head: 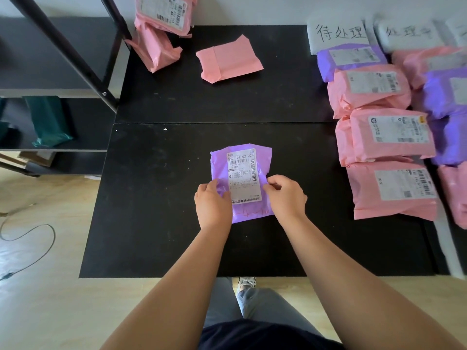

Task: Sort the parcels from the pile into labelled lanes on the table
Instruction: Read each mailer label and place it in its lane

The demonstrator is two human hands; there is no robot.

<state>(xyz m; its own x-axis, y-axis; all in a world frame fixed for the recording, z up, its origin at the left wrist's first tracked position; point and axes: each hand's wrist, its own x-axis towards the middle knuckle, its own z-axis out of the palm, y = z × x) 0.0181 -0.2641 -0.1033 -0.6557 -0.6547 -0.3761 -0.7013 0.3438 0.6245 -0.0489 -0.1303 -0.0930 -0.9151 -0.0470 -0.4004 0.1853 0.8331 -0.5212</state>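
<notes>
A purple parcel (pixel 242 173) with a white shipping label lies label-up in the middle of the black table (pixel 164 210). My left hand (pixel 211 203) pinches its lower left edge. My right hand (pixel 286 195) pinches its lower right edge. At the far left, pink parcels (pixel 159 44) lie in a pile, and one pink parcel (pixel 228 59) lies alone, label down. On the right, a lane of parcels (pixel 379 137) runs back to a white handwritten sign (pixel 338 31). A second lane (pixel 444 97) sits further right under another sign (pixel 406 32).
A black metal shelf (pixel 58 72) stands to the left of the table, with a dark green parcel (pixel 49 120) on its lower level. A cable (pixel 27 248) lies on the wooden floor at the left. The table's near edge is in front of my legs.
</notes>
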